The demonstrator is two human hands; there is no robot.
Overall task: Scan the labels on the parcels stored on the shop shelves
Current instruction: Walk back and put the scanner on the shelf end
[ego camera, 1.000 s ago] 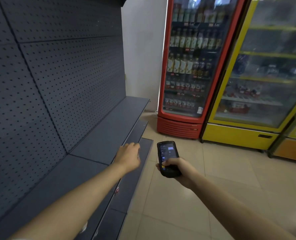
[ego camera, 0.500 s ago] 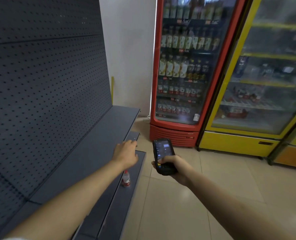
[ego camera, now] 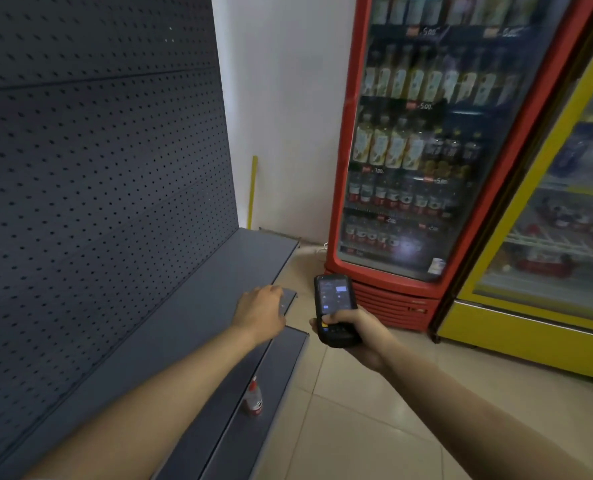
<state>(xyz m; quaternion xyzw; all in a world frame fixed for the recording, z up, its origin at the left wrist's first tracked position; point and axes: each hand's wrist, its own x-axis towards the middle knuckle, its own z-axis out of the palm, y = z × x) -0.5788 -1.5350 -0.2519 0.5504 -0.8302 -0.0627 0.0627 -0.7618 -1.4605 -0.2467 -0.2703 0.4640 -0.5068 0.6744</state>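
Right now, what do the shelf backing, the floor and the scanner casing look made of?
Shelf backing: painted metal pegboard, probably; matte dark grey, regular punched holes. Floor: glazed ceramic tile, likely; beige, glossy, grout lines. Scanner in the right hand: apparently black plastic, glass screen lit.

I can't read the scanner [ego camera: 336, 308] screen; its lower body sits hidden inside my right hand [ego camera: 355, 332]. The yellow fridge [ego camera: 544, 237] runs off the right edge, and the bottle labels in the red fridge [ego camera: 409, 150] are perhaps too blurred.
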